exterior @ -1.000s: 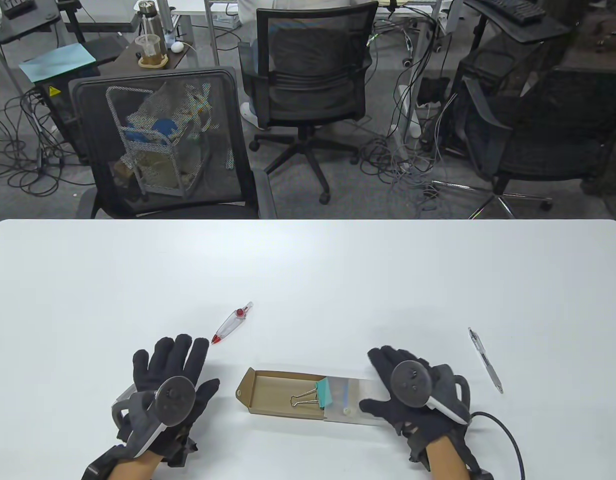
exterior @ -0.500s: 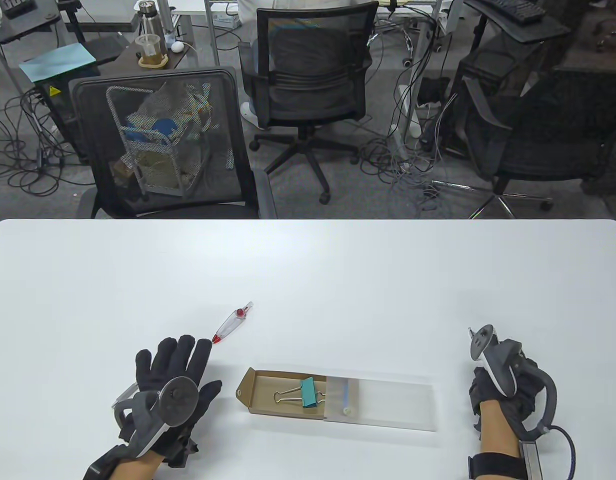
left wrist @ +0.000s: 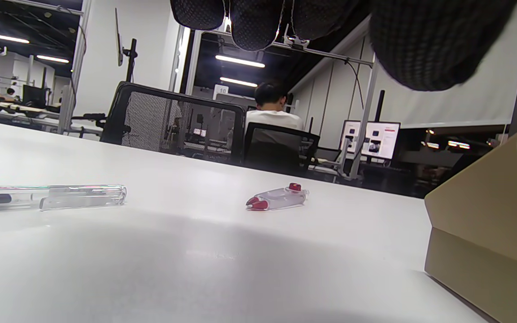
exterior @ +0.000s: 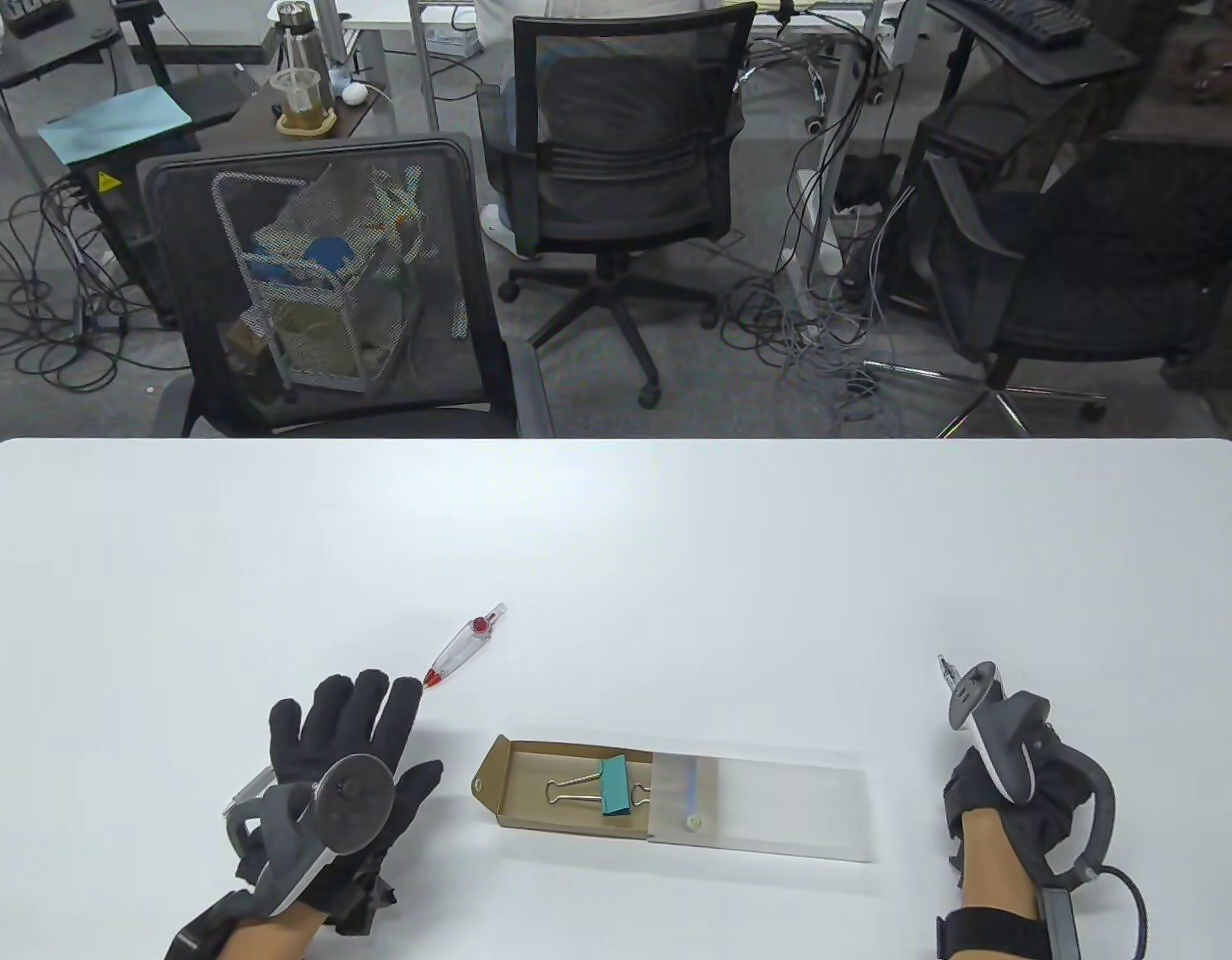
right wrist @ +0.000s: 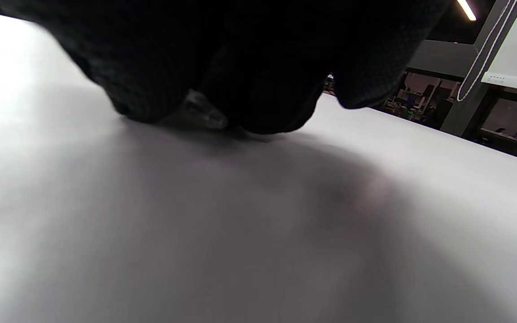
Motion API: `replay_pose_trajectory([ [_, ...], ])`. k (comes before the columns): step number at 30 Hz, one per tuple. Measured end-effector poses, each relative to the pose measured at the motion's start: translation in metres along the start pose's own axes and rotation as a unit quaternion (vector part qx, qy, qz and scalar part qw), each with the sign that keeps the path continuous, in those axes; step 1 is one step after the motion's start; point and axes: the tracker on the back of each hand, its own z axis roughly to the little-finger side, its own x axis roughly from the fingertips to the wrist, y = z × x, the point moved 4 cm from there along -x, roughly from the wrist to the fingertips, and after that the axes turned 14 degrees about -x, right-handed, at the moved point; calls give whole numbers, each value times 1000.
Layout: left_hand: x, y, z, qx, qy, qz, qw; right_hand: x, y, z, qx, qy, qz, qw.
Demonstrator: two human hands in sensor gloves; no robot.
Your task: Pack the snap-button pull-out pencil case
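The pencil case lies at the table's front middle, its brown cardboard tray (exterior: 521, 775) pulled out left of the translucent sleeve (exterior: 786, 810). A teal binder clip (exterior: 601, 785) lies in the tray. My left hand (exterior: 361, 725) rests flat and spread on the table, left of the tray, holding nothing. My right hand (exterior: 976, 790) is down over a clear pen (exterior: 944, 666) at the right. In the right wrist view its fingers (right wrist: 258, 89) close around the pen (right wrist: 202, 114), which lies on the table. A red and clear correction tape (exterior: 466, 645) lies beyond my left fingertips.
A second clear pen (left wrist: 47, 197) lies on the table by my left hand. The left wrist view also shows the correction tape (left wrist: 276, 199) and the tray's end (left wrist: 487, 233). Mesh office chairs (exterior: 326, 290) stand beyond the table's far edge.
My right hand left the sleeve's right end and moved right, down onto the pen. The binder clip slid a little left in the tray. My left hand stayed put.
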Motion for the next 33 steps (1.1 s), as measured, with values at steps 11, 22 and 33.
replay_pose_trajectory([
  [11, 0, 0, 0, 2, -4, -5, 1000, 70, -47, -72, -79, -195, 85, 974],
  [22, 1, 1, 1, 4, -6, -10, 1000, 250, -49, -182, -98, -516, 82, 847],
  [33, 15, 18, -35, -3, -79, -56, 995, 279, -32, -189, -69, -561, 80, 821],
])
